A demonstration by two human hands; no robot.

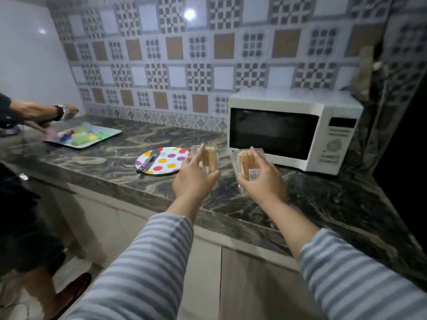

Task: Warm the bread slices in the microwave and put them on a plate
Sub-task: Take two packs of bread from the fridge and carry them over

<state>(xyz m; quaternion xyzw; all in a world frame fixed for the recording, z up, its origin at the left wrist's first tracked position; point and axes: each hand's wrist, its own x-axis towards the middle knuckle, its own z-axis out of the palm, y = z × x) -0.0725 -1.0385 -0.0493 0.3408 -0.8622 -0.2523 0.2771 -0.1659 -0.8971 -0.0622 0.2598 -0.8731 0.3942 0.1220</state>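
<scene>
Marble counter (111, 165): each hand's fingers grip a bread pack, left (209, 158), right (248, 166)

The microwave (293, 130) stands on the counter (104, 158) with its door closed, blocking any way into its cavity; just in front of the door's lower left corner the right hand (261, 179) grips a bread pack (248, 162), filling that spot; left of the microwave the left hand (196, 179) holds a second pack (209, 159); further left lies the dotted plate (161, 160) with a knife (147, 161) across it; bare counter runs between plate and tray (111, 135) far left, where another person's arm (39, 110) reaches; bare counter also lies in front of the microwave's right half.
</scene>
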